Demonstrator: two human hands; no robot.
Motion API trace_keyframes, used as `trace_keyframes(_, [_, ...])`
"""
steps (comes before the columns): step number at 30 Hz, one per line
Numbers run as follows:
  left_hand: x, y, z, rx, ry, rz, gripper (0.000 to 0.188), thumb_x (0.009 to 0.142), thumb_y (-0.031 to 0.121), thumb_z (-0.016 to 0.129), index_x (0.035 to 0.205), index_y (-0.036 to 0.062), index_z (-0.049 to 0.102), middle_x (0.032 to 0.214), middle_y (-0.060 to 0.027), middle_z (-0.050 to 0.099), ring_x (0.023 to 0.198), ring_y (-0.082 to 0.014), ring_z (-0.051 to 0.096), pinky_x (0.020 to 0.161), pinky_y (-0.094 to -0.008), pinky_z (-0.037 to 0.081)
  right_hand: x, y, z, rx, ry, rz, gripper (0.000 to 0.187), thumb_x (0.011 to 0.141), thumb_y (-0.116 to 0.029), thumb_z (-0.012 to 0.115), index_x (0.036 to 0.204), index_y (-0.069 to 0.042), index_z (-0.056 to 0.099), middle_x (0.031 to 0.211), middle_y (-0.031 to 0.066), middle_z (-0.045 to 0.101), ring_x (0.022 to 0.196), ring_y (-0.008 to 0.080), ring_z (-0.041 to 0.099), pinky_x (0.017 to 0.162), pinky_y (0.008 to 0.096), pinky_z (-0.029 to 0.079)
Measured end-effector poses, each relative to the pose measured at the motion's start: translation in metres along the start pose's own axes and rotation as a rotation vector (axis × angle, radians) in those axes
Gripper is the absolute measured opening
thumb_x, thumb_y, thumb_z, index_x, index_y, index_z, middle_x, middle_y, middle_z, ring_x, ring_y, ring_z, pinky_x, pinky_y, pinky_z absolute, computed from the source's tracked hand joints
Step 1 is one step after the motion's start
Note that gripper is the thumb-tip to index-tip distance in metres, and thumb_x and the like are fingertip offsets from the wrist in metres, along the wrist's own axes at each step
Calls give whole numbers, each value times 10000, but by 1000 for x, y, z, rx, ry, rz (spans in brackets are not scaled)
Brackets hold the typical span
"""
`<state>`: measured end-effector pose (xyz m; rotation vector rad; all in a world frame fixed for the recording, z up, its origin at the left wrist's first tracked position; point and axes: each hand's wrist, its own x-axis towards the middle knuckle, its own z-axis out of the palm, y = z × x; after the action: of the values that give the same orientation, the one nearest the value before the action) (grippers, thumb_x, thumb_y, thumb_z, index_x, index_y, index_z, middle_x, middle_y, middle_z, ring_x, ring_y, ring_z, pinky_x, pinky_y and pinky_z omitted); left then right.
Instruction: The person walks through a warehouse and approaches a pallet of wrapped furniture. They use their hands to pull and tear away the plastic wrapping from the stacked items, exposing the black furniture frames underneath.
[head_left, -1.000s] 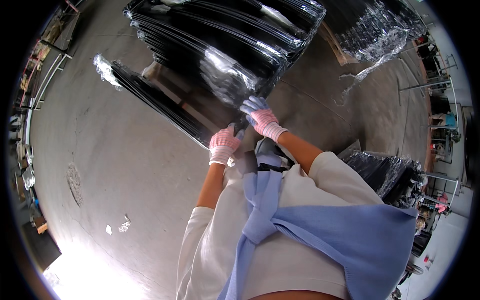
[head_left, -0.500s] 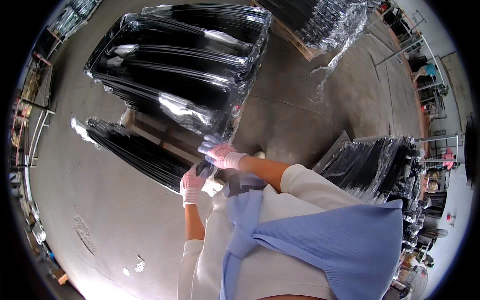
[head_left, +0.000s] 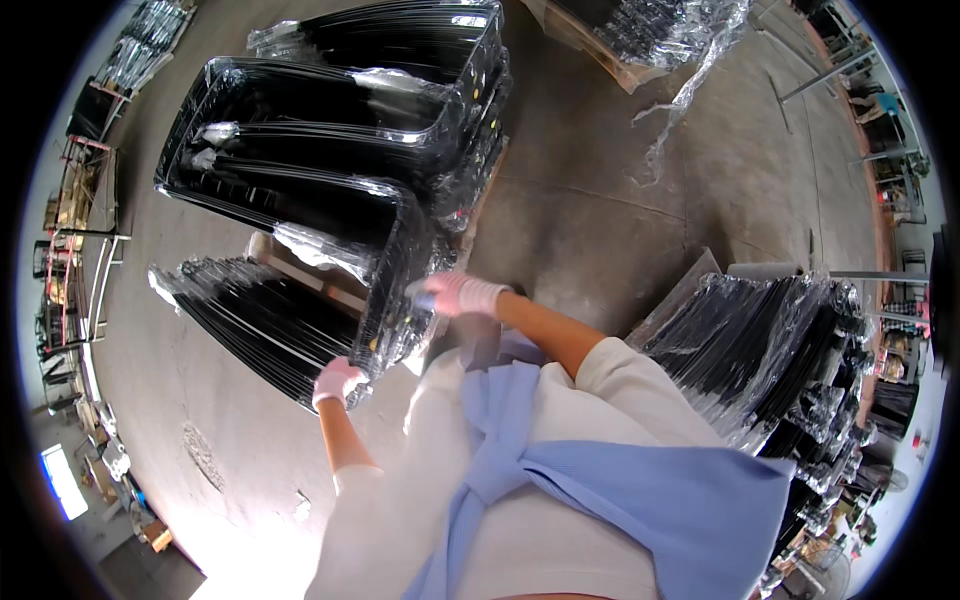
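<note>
One black bundle, lengthwise toward lower right, left hand at end, right hand apart, grips unclear.

Grey floor, seamed, a rough patch at left; wooden pallet on it, slats partly bare, film-wrapped black frames stacked on top; second pallet, upper right, under another wrapped stack; pale scrap lying directly on floor.
</note>
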<state>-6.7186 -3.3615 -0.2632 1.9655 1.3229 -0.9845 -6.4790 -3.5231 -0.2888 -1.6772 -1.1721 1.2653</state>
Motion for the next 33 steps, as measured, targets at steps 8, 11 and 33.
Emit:
trace_keyframes(8, [-26, 158, -68, 429, 56, 298, 392, 881, 411, 372, 1015, 93, 556, 1056, -126, 558, 909, -296, 550, 807, -391, 452, -108, 53, -90, 340, 528, 436, 300, 858, -250, 521, 1065, -54, 613, 969, 74, 640, 858, 135, 564, 772, 250, 427])
trace_keyframes(11, [2, 212, -77, 392, 366, 796, 382, 872, 395, 365, 968, 82, 562, 944, -141, 585, 889, -308, 552, 750, -400, 452, -126, 66, -87, 461, 739, 132, 301, 861, -224, 521, 1059, -14, 610, 972, 45, 627, 865, 81, 524, 770, 225, 416])
trace_keyframes(33, [193, 537, -184, 157, 718, 767, 896, 750, 529, 550, 1371, 16, 156, 1404, -161, 252, 1295, -315, 243, 1059, -365, 223, -28, 72, -332, 139, 805, 292, 317, 860, -263, 560, 1022, 5, 611, 799, 12, 623, 673, 107, 458, 638, 266, 425])
